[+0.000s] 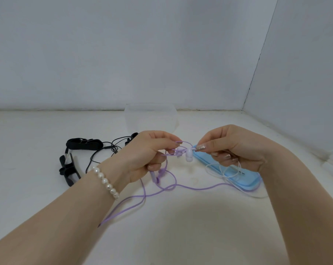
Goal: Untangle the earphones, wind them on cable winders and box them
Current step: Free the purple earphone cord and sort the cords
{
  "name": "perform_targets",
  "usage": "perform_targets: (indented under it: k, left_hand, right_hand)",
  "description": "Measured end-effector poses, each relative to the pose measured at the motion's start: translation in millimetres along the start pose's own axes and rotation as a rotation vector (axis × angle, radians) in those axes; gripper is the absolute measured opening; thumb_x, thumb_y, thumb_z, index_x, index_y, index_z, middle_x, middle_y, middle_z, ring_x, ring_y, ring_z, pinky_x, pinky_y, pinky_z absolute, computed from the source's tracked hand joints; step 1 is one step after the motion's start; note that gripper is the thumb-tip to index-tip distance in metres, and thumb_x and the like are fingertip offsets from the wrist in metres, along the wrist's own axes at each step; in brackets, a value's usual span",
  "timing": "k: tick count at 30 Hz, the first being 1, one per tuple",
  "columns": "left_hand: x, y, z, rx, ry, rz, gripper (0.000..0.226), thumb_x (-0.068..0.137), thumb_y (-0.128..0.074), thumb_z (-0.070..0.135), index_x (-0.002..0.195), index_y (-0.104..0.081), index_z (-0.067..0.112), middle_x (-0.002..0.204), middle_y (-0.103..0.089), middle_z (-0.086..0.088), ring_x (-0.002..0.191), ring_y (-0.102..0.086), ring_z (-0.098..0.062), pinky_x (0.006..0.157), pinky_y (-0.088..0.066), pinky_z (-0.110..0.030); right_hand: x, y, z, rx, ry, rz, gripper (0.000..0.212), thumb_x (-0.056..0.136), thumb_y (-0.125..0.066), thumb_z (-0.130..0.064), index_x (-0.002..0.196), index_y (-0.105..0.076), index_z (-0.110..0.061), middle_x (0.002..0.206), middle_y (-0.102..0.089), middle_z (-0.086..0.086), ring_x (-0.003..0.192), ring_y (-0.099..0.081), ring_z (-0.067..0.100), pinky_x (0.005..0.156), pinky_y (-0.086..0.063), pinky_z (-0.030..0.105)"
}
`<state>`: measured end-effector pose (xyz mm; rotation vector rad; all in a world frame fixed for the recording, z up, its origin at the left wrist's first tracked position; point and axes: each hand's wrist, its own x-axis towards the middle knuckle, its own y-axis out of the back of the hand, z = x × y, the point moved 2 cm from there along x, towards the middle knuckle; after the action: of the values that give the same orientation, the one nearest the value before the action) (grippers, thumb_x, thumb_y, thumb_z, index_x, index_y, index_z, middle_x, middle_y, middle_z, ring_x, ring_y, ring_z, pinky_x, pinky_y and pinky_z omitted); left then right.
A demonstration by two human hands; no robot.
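While both hands work above the white desk [181,236], a purple earphone cable [196,188] and a white earphone cable [219,174] are knotted together between them, held just over the desk's middle. The left hand [148,155] pinches the purple loops at the knot, thumb and forefinger closed on the cable, its lower fingers curled round more purple cable and a small purple piece hanging below. The right hand [236,150] pinches the cable right beside a white earbud [189,156], which hangs from the knot between the two grips; its other fingers are curled with white cable trailing out beneath them. From the knot the purple cable drops, crosses itself on the desk, and runs one way towards the left forearm and the other way under the right wrist. The white cable lies in loops over a flat blue lid [244,180] that sits on the desk under the right hand. Behind the hands, near the wall, stands a clear box [150,117]. To the left, well apart from the knot, black earphones [106,150] lie loose beside two black winders [81,144], one behind the other. A pearl bracelet [106,182] circles the left wrist
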<state>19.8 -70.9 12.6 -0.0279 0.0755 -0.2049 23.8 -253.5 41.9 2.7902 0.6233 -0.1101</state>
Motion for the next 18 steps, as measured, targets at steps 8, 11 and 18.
perform_targets:
  k: [8,11,18]
  left_hand:
    - [-0.8,0.9,-0.4,0.145,-0.023,-0.062,0.036,0.076,-0.048,-0.015,0.09,-0.07,0.01,0.077,-0.063,-0.005,0.04,-0.026,-0.008,0.035,-0.016,-0.013]
    - [-3.8,-0.6,0.6,0.147,-0.007,-0.144,0.043,0.063,-0.044,-0.011,0.087,-0.073,0.01,0.09,-0.058,-0.018,0.052,-0.015,-0.015,0.036,-0.016,-0.013]
    - [-5.3,-1.6,2.0,-0.152,0.053,-0.236,0.05,0.067,-0.027,-0.007,0.073,-0.074,0.006,0.078,-0.07,-0.013,0.029,-0.014,-0.006,0.038,-0.012,-0.012]
  right_hand:
    - [5.0,2.5,4.4,0.114,0.014,-0.033,0.016,0.075,-0.061,0.001,0.069,-0.075,-0.004,0.053,-0.057,0.008,0.047,-0.046,0.012,0.039,-0.037,0.015]
    - [6.1,2.5,5.4,0.179,0.042,-0.039,0.026,0.082,-0.051,0.011,0.076,-0.073,-0.001,0.059,-0.062,0.012,0.047,-0.049,0.012,0.042,-0.042,0.016]
    - [4.7,3.5,2.9,0.252,0.1,-0.08,0.027,0.08,-0.049,0.011,0.075,-0.073,-0.002,0.059,-0.061,0.013,0.043,-0.048,0.011,0.04,-0.038,0.016]
